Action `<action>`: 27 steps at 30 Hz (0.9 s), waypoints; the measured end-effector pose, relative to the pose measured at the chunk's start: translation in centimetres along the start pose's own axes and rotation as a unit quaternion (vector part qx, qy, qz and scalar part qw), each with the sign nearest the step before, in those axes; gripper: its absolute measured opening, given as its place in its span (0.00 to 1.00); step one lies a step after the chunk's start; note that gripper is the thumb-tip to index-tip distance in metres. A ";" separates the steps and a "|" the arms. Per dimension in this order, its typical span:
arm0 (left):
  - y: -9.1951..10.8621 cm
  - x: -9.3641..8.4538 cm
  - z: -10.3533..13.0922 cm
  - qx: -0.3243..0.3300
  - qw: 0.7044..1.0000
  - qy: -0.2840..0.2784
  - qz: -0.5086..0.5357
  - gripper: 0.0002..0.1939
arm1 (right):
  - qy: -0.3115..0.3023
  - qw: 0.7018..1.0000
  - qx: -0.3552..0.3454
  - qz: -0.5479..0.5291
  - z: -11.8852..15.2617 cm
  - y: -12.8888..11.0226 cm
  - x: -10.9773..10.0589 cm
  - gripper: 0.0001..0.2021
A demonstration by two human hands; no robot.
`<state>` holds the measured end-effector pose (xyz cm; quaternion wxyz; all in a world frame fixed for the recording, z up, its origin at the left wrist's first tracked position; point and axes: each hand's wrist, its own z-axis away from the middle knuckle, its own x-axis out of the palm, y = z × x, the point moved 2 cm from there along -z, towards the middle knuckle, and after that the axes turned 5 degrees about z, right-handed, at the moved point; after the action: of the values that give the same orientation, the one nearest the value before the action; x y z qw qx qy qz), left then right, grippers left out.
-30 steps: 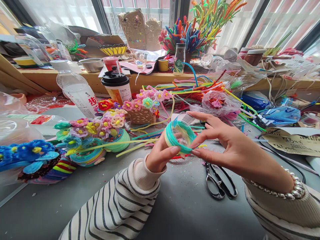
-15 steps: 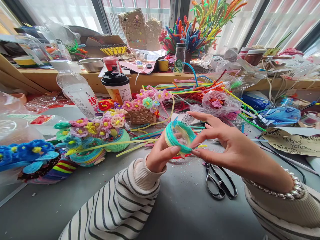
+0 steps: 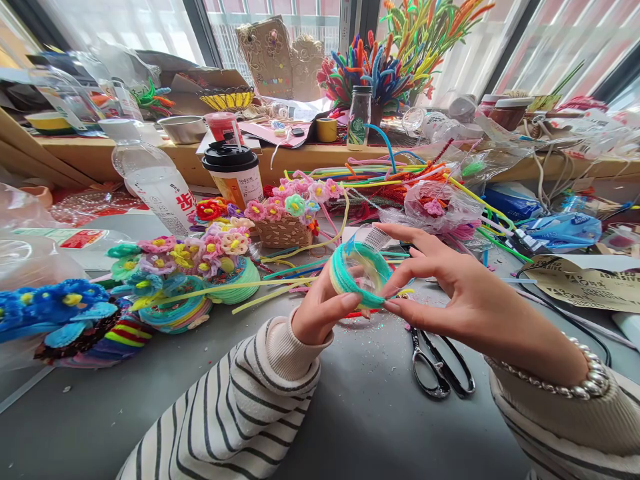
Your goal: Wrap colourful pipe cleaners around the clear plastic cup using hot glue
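A clear plastic piece, like a cut bottle section, is wrapped with turquoise and pale yellow pipe cleaners point(image 3: 345, 275); a barcode label point(image 3: 376, 238) shows at its far rim. My left hand point(image 3: 320, 305) is closed around its left side, thumb on the near band and the other fingers partly hidden behind. On the right, my right hand point(image 3: 445, 287) pinches the turquoise pipe cleaner at the near edge between thumb and finger, with the index finger stretched over the top. Black-handled scissors point(image 3: 437, 370) lie on the grey table point(image 3: 370, 413) below my right hand.
Pipe-cleaner flower baskets point(image 3: 175, 293) line the left side. Behind stand a paper coffee cup point(image 3: 234, 175), a plastic bottle point(image 3: 150, 177) and a woven flower basket point(image 3: 284, 230). Loose pipe cleaners point(image 3: 370, 175) lie beyond my hands. A paper packet point(image 3: 583, 283) sits at right.
Almost nothing differs. Both hands keep the same hold on the wrapped plastic piece, with at most a tiny shift of the fingers.
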<state>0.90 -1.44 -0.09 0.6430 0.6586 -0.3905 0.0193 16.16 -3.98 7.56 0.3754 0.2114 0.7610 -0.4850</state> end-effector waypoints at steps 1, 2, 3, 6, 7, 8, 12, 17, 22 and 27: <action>0.0 0.0 0.0 -0.001 1.000 0.000 0.001 0.31 | 0.000 1.000 0.001 0.000 0.0 0.0 0.0 0.02; 0.0 0.0 0.0 -0.001 1.000 0.000 0.001 0.31 | -0.002 1.000 0.001 -0.001 0.0 0.0 0.0 0.02; 0.0 0.0 0.0 -0.001 1.000 0.001 0.001 0.31 | -0.002 1.000 0.001 -0.001 0.0 0.0 0.0 0.02; -0.1 -0.1 0.0 -0.003 1.000 0.003 -0.004 0.31 | -0.001 1.000 -0.001 0.000 -0.1 0.0 0.0 0.02; -0.1 -0.1 0.0 -0.003 1.000 0.002 -0.006 0.31 | -0.001 1.000 -0.001 0.000 -0.1 0.0 0.0 0.02; -0.1 -0.2 -0.1 -0.002 1.000 0.004 -0.006 0.30 | -0.002 1.000 -0.002 0.000 -0.1 0.0 0.0 0.03; -0.1 -0.2 -0.1 0.002 1.000 0.006 -0.007 0.29 | 0.001 1.000 -0.003 -0.001 0.0 0.0 0.0 0.03; 0.0 -0.1 -0.1 0.005 1.000 0.013 0.006 0.30 | -0.001 1.000 0.002 0.001 -0.1 0.1 0.1 0.02; 0.0 -0.2 -0.1 -0.003 1.000 0.020 0.007 0.31 | -0.004 1.000 0.004 0.000 -0.1 0.1 0.1 0.02; -0.1 -0.3 -0.2 0.007 1.000 0.008 0.004 0.31 | -0.007 1.000 0.004 -0.002 -0.1 0.0 0.0 0.02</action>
<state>0.85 -1.16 -0.24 0.6418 0.6608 -0.3878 0.0302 16.12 -3.88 7.53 0.3787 0.2080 0.7567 -0.4907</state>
